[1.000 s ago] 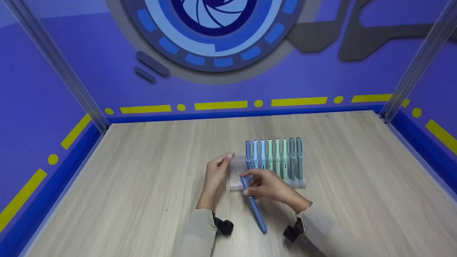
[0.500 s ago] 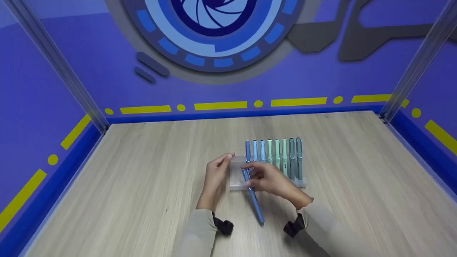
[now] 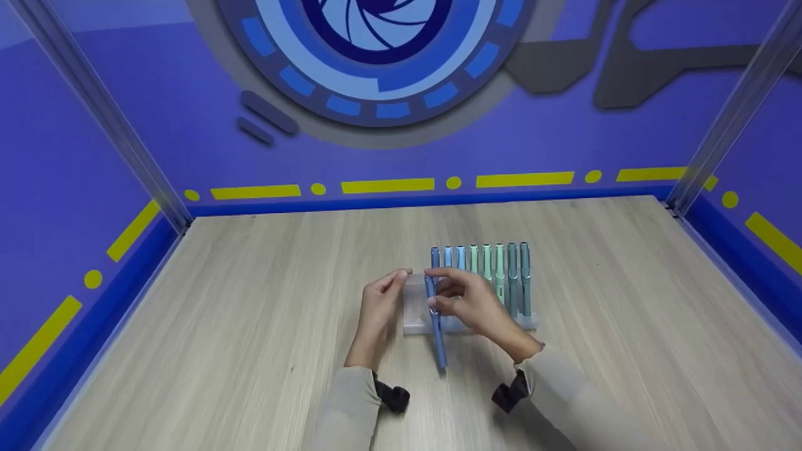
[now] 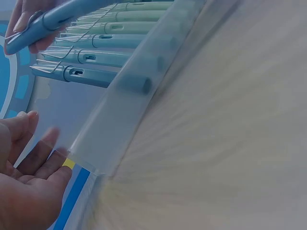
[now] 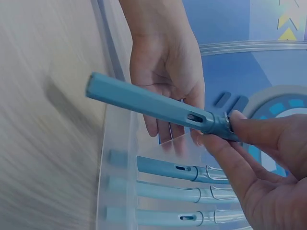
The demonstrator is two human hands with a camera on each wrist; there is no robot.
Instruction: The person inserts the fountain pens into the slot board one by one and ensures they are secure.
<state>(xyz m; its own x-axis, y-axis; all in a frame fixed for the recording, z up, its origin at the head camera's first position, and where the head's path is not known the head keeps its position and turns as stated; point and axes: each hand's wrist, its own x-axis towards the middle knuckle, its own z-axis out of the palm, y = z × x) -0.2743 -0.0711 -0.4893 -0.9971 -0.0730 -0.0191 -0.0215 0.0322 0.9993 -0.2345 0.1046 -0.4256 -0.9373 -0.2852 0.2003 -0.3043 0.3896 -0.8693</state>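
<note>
My right hand (image 3: 471,302) pinches a blue fountain pen (image 3: 439,338) near its capped end, between thumb and fingers. The pen tilts in front of a clear pen stand (image 3: 415,329), with its lower end toward me. In the right wrist view the pen (image 5: 148,103) passes across the stand, apart from the pens in it. My left hand (image 3: 380,307) holds the stand by its left edge; some of its fingers (image 4: 41,155) show behind the clear panel in the left wrist view. Several pens (image 3: 500,269) stand upright in a row, blue at left, then light blue, light green and dark green.
The stand's left part (image 4: 103,139) is a bare clear panel and ledge. A wood-grain table (image 3: 263,313) lies under everything. Blue-purple printed walls (image 3: 138,113) enclose its back and sides, with metal posts (image 3: 125,138) at the corners.
My right hand has carried the blue pen up and away from me, and the pen has turned more upright. The left hand and the stand have stayed in place.
</note>
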